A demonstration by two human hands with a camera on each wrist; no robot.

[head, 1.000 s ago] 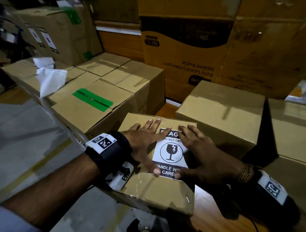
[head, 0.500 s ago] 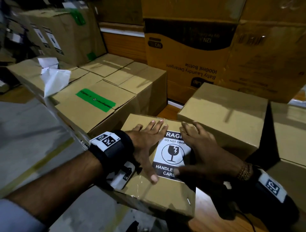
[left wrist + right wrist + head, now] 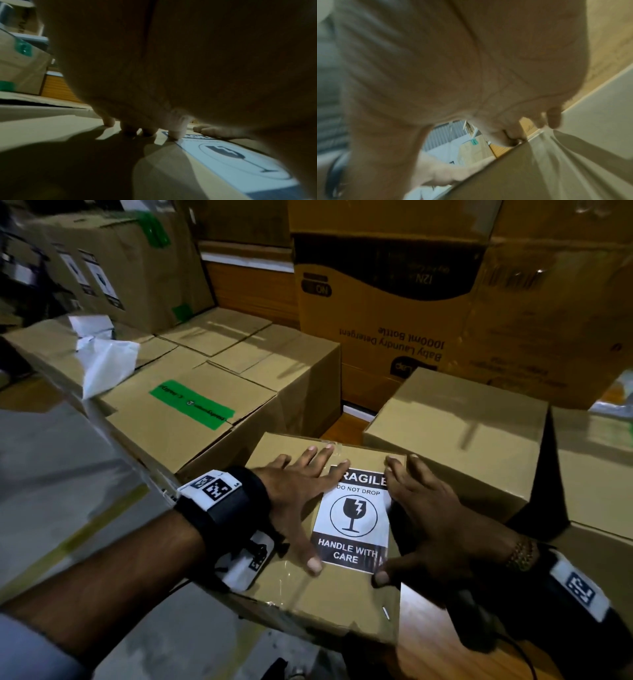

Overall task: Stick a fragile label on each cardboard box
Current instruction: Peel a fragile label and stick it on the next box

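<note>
A white fragile label, printed "FRAGILE / DO NOT DROP / HANDLE WITH CARE" around a broken-glass symbol, lies flat on top of the small cardboard box nearest the person. The left hand is spread flat on the box top along the label's left edge, its forefinger tip on the label's upper left corner and its thumb at the lower left. The right hand is likewise spread with straight fingers along the label's right edge, thumb by the lower right corner.
</note>
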